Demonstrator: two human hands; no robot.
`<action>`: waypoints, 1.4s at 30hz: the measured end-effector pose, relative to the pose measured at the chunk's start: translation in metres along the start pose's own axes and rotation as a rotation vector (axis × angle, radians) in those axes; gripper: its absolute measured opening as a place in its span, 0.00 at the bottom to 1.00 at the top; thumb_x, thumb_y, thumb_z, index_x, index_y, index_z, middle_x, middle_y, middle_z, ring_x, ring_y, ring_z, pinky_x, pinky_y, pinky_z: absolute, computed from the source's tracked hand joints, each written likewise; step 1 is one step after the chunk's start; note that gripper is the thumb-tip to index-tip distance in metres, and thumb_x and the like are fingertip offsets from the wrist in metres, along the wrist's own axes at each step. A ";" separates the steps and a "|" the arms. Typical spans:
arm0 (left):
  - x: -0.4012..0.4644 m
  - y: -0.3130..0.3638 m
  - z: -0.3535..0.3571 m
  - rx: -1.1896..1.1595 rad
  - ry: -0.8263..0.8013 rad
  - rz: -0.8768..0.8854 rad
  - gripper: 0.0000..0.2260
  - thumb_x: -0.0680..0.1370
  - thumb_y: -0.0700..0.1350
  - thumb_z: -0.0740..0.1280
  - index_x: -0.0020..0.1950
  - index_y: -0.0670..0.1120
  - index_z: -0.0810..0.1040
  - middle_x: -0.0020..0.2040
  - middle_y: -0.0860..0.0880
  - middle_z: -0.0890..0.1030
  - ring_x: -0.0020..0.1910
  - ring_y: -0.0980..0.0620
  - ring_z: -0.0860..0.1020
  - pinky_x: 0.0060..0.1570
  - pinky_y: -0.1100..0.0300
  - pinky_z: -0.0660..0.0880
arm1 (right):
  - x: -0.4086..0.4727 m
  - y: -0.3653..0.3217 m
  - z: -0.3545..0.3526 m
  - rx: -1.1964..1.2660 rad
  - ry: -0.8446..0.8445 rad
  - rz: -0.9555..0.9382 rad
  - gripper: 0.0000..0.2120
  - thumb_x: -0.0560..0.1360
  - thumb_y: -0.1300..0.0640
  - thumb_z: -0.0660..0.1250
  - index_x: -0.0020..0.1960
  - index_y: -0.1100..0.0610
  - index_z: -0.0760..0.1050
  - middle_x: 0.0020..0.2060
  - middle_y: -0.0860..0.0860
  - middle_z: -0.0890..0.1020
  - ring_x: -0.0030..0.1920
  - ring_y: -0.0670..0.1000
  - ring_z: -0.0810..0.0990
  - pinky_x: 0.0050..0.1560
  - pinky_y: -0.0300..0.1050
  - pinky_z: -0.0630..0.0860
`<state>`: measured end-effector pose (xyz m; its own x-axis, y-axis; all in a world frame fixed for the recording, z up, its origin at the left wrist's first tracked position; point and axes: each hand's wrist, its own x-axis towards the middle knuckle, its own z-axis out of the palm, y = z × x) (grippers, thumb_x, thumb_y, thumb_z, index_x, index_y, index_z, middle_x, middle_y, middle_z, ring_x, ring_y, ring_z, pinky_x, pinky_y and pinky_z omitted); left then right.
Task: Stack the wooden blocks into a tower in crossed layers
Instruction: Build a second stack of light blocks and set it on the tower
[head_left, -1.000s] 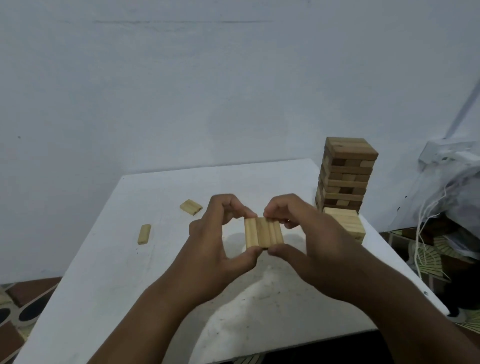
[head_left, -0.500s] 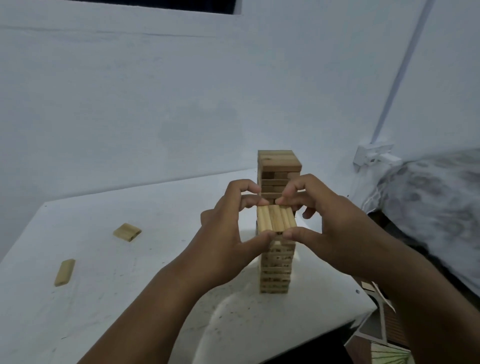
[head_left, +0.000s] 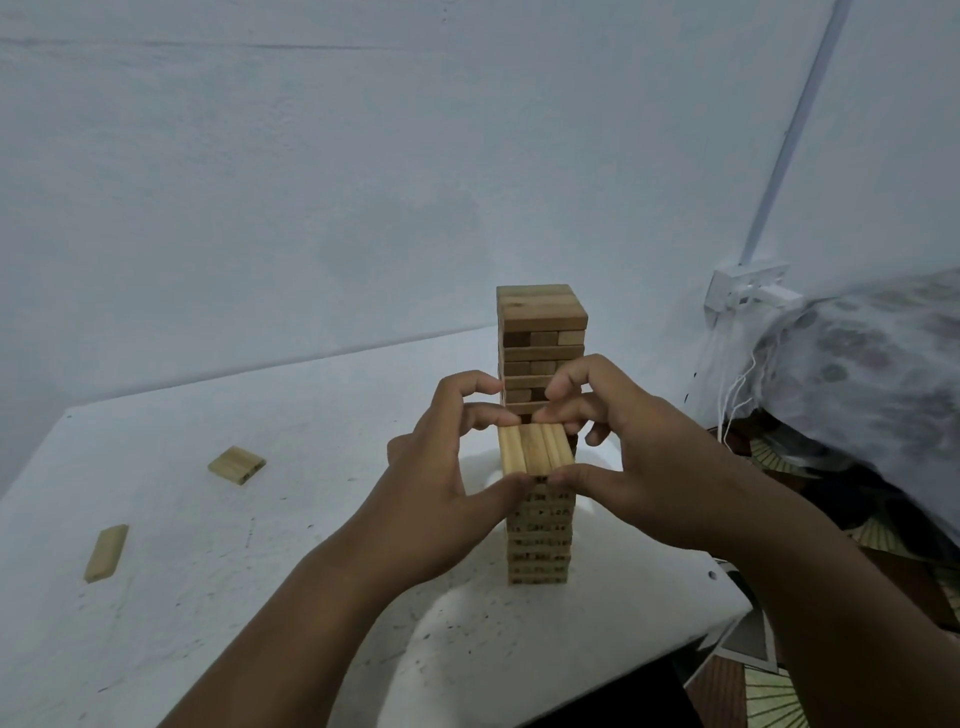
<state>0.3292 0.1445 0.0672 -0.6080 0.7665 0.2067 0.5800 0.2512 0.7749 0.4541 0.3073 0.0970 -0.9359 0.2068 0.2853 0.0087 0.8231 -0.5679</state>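
Observation:
A row of three pale wooden blocks (head_left: 535, 449) lies side by side on top of the near tower (head_left: 540, 540), which stands on the white table (head_left: 260, 597). My left hand (head_left: 447, 467) pinches the row from the left, thumb at its near edge and fingers at its far edge. From the right, my right hand (head_left: 623, 447) pinches it the same way. Behind stands a taller, darker block tower (head_left: 540, 332), its lower part hidden by my fingers.
Two joined blocks (head_left: 237, 464) and a single block (head_left: 106, 552) lie loose on the table's left half. The table's right edge is close beside the towers. A patterned cloth bundle (head_left: 857, 374) and a wall socket (head_left: 748, 283) are at the right.
The view swung right and both hands carried the row of three blocks from mid-table over to the near tower, where it now sits on top.

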 end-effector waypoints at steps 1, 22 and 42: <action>0.000 -0.001 0.001 0.005 0.002 -0.002 0.30 0.72 0.57 0.73 0.63 0.71 0.56 0.61 0.69 0.74 0.70 0.55 0.66 0.68 0.48 0.65 | 0.000 0.001 0.001 0.000 -0.003 0.000 0.26 0.71 0.54 0.76 0.57 0.41 0.62 0.53 0.38 0.80 0.54 0.34 0.75 0.50 0.27 0.70; 0.001 -0.001 0.003 0.025 -0.012 0.008 0.31 0.70 0.61 0.70 0.65 0.72 0.53 0.63 0.69 0.72 0.70 0.56 0.65 0.69 0.49 0.63 | -0.002 0.004 0.001 -0.001 -0.016 0.024 0.28 0.71 0.54 0.76 0.62 0.41 0.63 0.51 0.32 0.77 0.53 0.32 0.73 0.47 0.25 0.69; -0.028 -0.002 -0.041 0.148 0.200 0.002 0.17 0.77 0.60 0.65 0.64 0.70 0.63 0.62 0.71 0.70 0.69 0.54 0.64 0.61 0.55 0.60 | 0.004 -0.049 0.003 0.029 0.154 -0.064 0.15 0.75 0.50 0.70 0.58 0.42 0.71 0.45 0.34 0.76 0.49 0.39 0.74 0.44 0.29 0.69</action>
<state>0.3229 0.0985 0.0846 -0.6934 0.6384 0.3342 0.6457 0.3446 0.6814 0.4488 0.2663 0.1241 -0.8690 0.2350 0.4355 -0.0615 0.8220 -0.5662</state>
